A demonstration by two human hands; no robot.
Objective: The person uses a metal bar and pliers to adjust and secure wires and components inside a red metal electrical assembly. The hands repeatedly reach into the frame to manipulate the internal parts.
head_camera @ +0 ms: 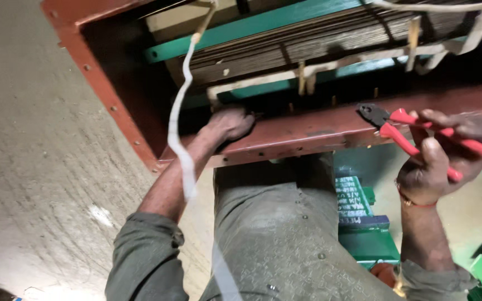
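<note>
Looking down over grey trousers at a red-brown steel tank rim (319, 131), the landmark for everything here. Right hand (439, 161), just past the rim's near right end, wrapped around red-handled pliers (414, 134); grip closed firmly on both handles, thumb up along one of them, dark jaws pointing left and resting on or just above the rim, apparently biting nothing. Left hand (231, 124) pressed on the rim's inner edge towards its left, fingers curled over into the dark gap behind; impossible to say whether anything is held there, grip hidden by the edge.

Behind the rim, inside the tank: a stack of thin dark laminated plates (308, 42) clamped between green bars (263, 25), bound with pale tape strips. White tape (179, 117) hanging loose down from the stack, across the rim's left end and over the left forearm.

Handling, as a judgement: pliers light and rigid, plastic sleeves giving sure purchase, best taken well back on the handles for leverage, as now. Tape soft, limp, easily snagged or torn; better pinched close to where it leaves the stack. Plate stack and tank likely very heavy, edges hard and possibly sharp, not for lifting by hand.
</note>
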